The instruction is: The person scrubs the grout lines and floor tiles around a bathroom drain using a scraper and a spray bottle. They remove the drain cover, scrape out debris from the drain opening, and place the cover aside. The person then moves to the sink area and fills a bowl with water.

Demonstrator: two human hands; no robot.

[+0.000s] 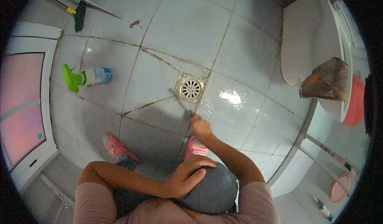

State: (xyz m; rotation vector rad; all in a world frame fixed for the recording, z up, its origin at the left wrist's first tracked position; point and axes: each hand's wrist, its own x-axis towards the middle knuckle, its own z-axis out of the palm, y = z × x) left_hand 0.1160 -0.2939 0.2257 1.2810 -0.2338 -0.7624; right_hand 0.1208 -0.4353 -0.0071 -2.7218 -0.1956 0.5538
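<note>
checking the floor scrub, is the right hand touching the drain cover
Apart: the head view shows bare tile between the right hand and the drain cover.

From my seat I count one package with a label: a spray bottle (88,77) lying on its side on the tiled floor at about nine o'clock from the round floor drain (190,89), well apart from it. Its trigger head is bright green and points toward nine o'clock, the body is white, and a blue label band wraps the end toward three o'clock. I see no signs or screens, and the bottle lies well apart from both hands.
</note>
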